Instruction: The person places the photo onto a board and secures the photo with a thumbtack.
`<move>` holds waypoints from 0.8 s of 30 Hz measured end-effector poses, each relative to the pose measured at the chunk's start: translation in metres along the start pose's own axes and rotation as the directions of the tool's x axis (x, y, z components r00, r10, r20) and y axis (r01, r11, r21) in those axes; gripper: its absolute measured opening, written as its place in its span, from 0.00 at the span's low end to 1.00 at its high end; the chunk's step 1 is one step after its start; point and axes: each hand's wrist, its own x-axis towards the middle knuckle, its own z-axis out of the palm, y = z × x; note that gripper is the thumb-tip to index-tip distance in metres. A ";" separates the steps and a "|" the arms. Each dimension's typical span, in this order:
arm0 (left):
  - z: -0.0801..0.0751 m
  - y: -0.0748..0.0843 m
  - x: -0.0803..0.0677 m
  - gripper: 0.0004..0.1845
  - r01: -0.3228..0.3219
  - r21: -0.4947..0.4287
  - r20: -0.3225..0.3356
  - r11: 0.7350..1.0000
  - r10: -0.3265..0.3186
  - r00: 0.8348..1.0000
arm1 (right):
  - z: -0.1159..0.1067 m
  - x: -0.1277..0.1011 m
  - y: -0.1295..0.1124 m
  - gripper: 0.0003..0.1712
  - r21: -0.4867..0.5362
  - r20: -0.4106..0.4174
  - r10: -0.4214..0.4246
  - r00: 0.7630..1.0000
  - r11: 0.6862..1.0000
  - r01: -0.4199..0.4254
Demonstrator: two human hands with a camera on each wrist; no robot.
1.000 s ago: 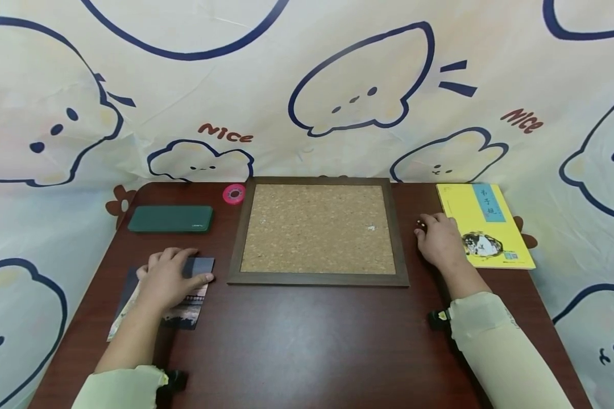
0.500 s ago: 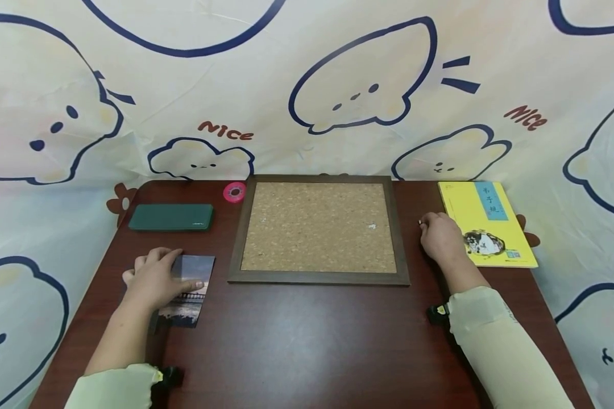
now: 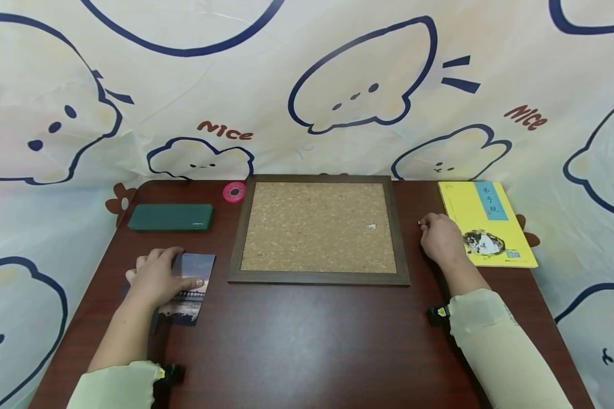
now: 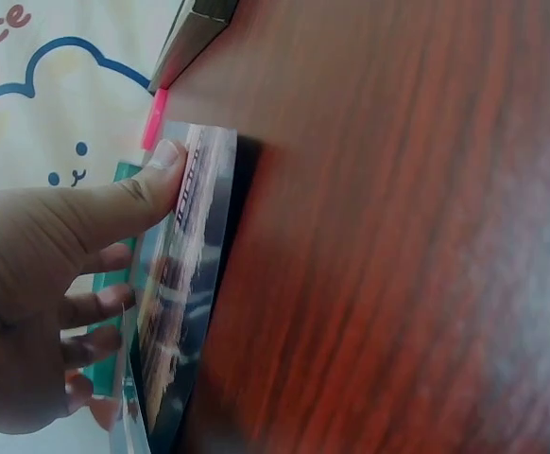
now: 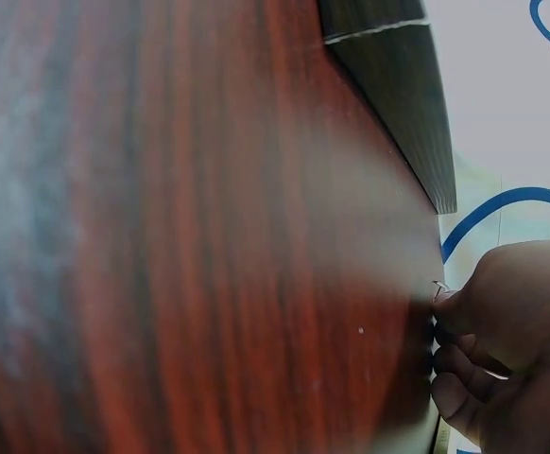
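Left hand (image 3: 156, 278) fingers (image 4: 114, 203) grip the photo card (image 3: 191, 287), thumb on top, at the bench's (image 3: 307, 341) left side beside the cork board (image 3: 317, 227). Right hand (image 3: 440, 238) fingers pinch what looks like a small pin (image 5: 438, 287), too tiny to confirm, near the yellow book (image 3: 483, 218). Pick-up step, likely; next, card and pin both need carrying onto the cork.

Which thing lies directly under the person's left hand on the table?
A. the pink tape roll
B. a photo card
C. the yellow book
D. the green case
B: the left hand rests on the photo card with its thumb along the card's top edge, while the green case, the pink tape roll and the yellow book lie apart from it.
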 end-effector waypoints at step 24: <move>0.007 0.000 0.001 0.31 -0.012 -0.250 -0.147 0.968 -0.026 0.989 | -0.003 -0.008 0.002 0.12 0.070 -0.023 0.008 1.000 0.998 -0.006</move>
